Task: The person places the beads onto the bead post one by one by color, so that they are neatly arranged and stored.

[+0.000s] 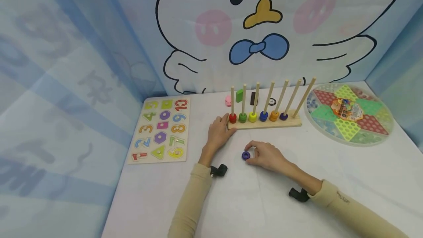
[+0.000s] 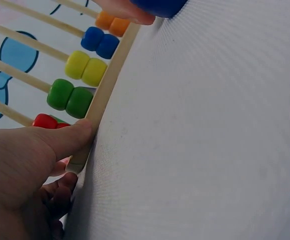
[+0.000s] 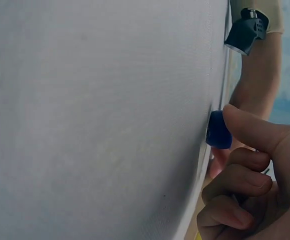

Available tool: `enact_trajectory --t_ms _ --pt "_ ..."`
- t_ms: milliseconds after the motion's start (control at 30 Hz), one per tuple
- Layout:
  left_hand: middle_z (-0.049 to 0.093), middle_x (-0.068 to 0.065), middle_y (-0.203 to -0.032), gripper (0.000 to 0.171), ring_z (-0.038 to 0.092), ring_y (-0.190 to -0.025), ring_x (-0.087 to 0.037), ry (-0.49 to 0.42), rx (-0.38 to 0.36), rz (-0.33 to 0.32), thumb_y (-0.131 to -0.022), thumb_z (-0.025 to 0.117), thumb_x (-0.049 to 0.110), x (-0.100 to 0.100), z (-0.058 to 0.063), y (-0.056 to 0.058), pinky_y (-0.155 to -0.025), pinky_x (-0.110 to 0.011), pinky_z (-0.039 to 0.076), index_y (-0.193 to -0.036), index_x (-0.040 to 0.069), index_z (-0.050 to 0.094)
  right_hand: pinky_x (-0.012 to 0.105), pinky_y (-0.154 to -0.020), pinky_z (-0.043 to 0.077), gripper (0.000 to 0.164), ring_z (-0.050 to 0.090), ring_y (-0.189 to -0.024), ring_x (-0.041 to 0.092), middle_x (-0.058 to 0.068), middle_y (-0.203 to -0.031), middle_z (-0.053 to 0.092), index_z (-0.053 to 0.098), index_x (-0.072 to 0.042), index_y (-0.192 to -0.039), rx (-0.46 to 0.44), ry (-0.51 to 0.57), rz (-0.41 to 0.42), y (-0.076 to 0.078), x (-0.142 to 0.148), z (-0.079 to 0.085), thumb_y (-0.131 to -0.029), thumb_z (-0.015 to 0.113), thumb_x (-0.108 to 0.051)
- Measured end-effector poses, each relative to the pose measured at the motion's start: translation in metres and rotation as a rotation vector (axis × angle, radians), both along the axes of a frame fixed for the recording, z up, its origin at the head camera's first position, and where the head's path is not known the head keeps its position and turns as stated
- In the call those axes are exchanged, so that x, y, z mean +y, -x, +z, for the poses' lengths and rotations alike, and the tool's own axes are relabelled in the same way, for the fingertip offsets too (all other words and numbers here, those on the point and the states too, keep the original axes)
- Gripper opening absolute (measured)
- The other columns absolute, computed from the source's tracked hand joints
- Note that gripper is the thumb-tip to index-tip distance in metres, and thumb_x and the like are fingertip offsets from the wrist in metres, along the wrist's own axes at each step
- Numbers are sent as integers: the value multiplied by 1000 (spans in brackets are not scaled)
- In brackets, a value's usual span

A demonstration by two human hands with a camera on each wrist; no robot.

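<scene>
A wooden peg stacker [image 1: 264, 124] stands at the back of the table, with red, green, yellow, blue, orange and purple beads low on its pegs; the rightmost peg is bare. My left hand [image 1: 217, 134] grips its left end, thumb along the front of the base [image 2: 105, 97] and fingers behind, beside the red beads [image 2: 45, 121]. In front of the stacker, my right hand [image 1: 269, 156] pinches a dark purple-blue bead [image 1: 246, 155] between thumb and index finger, close over the tabletop. The right wrist view shows the thumb on this bead [image 3: 218, 131], the other fingers curled.
A wooden number puzzle board [image 1: 160, 129] lies to the left. At the back right is a round Chinese checkers board [image 1: 348, 115]. Behind the pegs are a small pink pig figure [image 1: 228, 101], a green block [image 1: 239, 96] and a dark block [image 1: 253, 98].
</scene>
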State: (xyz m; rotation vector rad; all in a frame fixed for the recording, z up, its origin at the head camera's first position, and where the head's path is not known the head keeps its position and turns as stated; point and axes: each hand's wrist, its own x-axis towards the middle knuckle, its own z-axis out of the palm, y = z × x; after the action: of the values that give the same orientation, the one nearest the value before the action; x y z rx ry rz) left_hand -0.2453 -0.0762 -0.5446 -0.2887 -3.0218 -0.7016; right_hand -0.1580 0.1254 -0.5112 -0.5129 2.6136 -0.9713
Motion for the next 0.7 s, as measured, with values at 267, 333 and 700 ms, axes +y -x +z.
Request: enact_trajectory --t_ms 267,333,700 --pt "52 -4 -98 71 45 -79 -16 -8 3 3 -87 65 48 1 -2 -1 -67 -29 36 -145 14 40 27 -46 33 34 45 -48 10 -7 -56 50 67 -14 -104 61 -8 -48 -2 -1 4 -79 76 -35" --pt "52 -3 -97 72 44 -79 -16 -10 1 0 -87 65 48 1 -2 -1 -67 -28 35 -145 14 40 27 -46 32 37 44 -48 10 -6 -56 50 67 -12 -106 103 -15 -76 -3 2 13 -81 74 -38" --pt "52 -4 -99 71 44 -80 -16 -22 -5 -1 -87 64 47 1 -1 -2 -68 -29 35 -145 14 40 26 -40 30 45 41 -45 16 3 -57 50 64 -2 -115 544 100 -380 41 66 116 -88 67 -38"
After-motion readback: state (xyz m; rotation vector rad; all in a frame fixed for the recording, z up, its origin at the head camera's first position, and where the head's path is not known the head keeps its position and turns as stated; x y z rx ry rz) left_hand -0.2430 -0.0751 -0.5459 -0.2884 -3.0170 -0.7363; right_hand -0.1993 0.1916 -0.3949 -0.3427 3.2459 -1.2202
